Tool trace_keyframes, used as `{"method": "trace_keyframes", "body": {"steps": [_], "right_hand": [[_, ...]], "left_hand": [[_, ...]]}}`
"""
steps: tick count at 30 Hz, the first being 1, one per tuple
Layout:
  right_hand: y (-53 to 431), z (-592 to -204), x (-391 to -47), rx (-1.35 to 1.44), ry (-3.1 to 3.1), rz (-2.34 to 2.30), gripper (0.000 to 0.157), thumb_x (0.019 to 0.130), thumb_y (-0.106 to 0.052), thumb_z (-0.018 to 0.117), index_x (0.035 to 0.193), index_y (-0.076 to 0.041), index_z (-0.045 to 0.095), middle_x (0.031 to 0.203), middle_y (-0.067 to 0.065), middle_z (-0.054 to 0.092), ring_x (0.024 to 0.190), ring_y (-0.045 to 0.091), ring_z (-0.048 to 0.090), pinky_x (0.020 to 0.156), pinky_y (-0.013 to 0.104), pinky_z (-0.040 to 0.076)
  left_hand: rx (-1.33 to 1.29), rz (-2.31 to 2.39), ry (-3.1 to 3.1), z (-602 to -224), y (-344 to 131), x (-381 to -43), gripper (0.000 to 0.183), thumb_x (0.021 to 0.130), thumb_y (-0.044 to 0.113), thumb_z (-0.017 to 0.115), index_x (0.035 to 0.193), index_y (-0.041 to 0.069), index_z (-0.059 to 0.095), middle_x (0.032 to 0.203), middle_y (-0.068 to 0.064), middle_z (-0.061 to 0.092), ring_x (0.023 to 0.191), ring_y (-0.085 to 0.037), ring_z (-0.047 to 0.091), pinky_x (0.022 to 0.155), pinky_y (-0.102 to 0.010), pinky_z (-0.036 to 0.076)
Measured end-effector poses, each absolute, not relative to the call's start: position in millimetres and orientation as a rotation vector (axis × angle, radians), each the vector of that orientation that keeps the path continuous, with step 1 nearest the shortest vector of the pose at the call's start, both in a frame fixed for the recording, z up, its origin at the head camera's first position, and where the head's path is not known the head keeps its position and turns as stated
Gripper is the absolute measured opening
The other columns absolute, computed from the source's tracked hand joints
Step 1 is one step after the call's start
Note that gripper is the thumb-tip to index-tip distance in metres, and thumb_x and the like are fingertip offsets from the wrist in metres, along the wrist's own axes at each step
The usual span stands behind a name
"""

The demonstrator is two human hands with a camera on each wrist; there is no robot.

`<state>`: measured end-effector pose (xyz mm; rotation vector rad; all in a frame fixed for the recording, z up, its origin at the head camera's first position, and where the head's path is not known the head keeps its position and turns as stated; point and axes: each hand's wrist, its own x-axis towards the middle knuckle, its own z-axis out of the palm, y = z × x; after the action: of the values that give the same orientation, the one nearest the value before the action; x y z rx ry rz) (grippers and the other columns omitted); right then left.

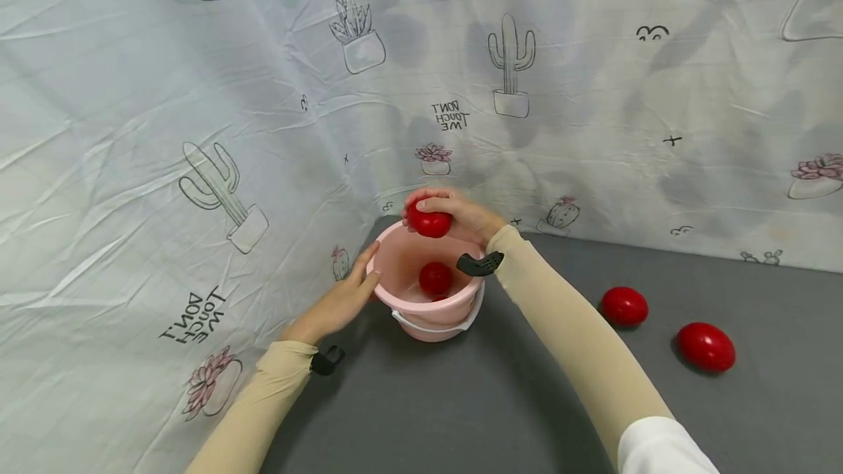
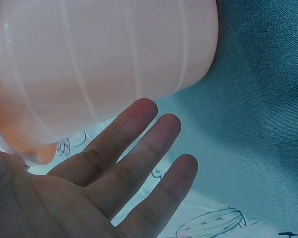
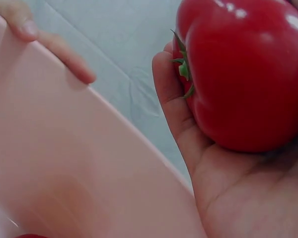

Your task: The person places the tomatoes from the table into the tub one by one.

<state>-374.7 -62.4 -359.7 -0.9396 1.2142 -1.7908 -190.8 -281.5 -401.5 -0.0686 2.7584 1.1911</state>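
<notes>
- The right hand (image 1: 464, 218) had its grip curled around a red tomato (image 1: 431, 224), by the mouth of the pink bucket (image 1: 402, 258).
- The left hand (image 1: 336, 302) touched the bucket's rim, its fingers straight.
- Another tomato (image 1: 435, 279) lay inside, two more tomatoes (image 1: 624, 306) on the surface (image 1: 421, 401).

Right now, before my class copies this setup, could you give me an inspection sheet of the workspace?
Surface: grey tabletop.
Job's things: upright pink bucket with at least one red fruit inside; to its right on the tabletop, a loose fruit and a second loose fruit.
Clutter: nothing seen.
Left grip: touches the bucket's rim.
Right grip: holds a green-stemmed fruit by the bucket's far rim.
Cables: nothing seen.
Surroundings: pale curtain printed with potted plants, behind and to the left.
</notes>
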Motion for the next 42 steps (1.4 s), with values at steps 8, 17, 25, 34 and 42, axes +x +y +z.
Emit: {"method": "trace_keyframes", "body": {"steps": [8, 17, 25, 34, 42], "right_hand": [[-63.8, -364.0, -372.2, -0.936, 1.308, -1.757, 0.019, 0.096, -0.013, 0.057, 0.110, -0.014, 0.070, 0.113, 0.008, 0.070, 0.109, 0.025, 0.065, 0.092, 0.034, 0.059], [-67.5, -364.2, -367.1, -0.857, 1.460, -1.597, 0.038, 0.091, -0.019, 0.070, 0.125, -0.006, 0.063, 0.135, 0.020, 0.058, 0.119, 0.027, 0.058, 0.101, 0.045, 0.055], [-67.5, -364.9, -366.2, -0.901, 1.549, -1.451, 0.047, 0.091, -0.022, 0.071, 0.131, 0.000, 0.061, 0.125, 0.012, 0.065, 0.114, 0.026, 0.059, 0.094, 0.035, 0.056], [-65.5, -363.1, -368.5, -0.999, 1.634, -1.302, 0.042, 0.092, -0.020, 0.069, 0.129, -0.001, 0.062, 0.123, 0.009, 0.065, 0.115, 0.024, 0.059, 0.094, 0.034, 0.056], [-66.8, -366.0, -364.2, -0.927, 1.622, -1.209, 0.051, 0.084, -0.028, 0.077, 0.129, -0.008, 0.062, 0.134, 0.011, 0.059, 0.121, 0.028, 0.055, 0.103, 0.052, 0.052]], "left_hand": [[-0.071, 1.142, 2.783, -400.2, -279.3, -191.9, 0.059, 0.107, 0.055, 0.034, 0.157, 0.056, 0.003, 0.141, -0.010, 0.062, 0.125, -0.029, 0.064, 0.112, -0.062, 0.040], [-0.093, 1.148, 2.765, -396.6, -280.0, -190.4, 0.060, 0.106, 0.056, 0.034, 0.157, 0.055, 0.003, 0.143, -0.011, 0.060, 0.126, -0.033, 0.063, 0.111, -0.065, 0.040], [-0.113, 1.119, 2.768, -396.5, -277.9, -188.3, 0.061, 0.105, 0.060, 0.033, 0.157, 0.056, 0.001, 0.148, -0.011, 0.056, 0.131, -0.034, 0.060, 0.111, -0.066, 0.039], [-0.107, 1.150, 2.758, -396.7, -275.3, -189.4, 0.060, 0.106, 0.057, 0.034, 0.156, 0.057, 0.001, 0.149, -0.010, 0.055, 0.132, -0.034, 0.059, 0.111, -0.068, 0.038], [-0.106, 1.170, 2.742, -398.0, -276.5, -189.4, 0.061, 0.105, 0.060, 0.034, 0.156, 0.057, 0.000, 0.156, -0.008, 0.047, 0.137, -0.036, 0.054, 0.111, -0.068, 0.038]]}}
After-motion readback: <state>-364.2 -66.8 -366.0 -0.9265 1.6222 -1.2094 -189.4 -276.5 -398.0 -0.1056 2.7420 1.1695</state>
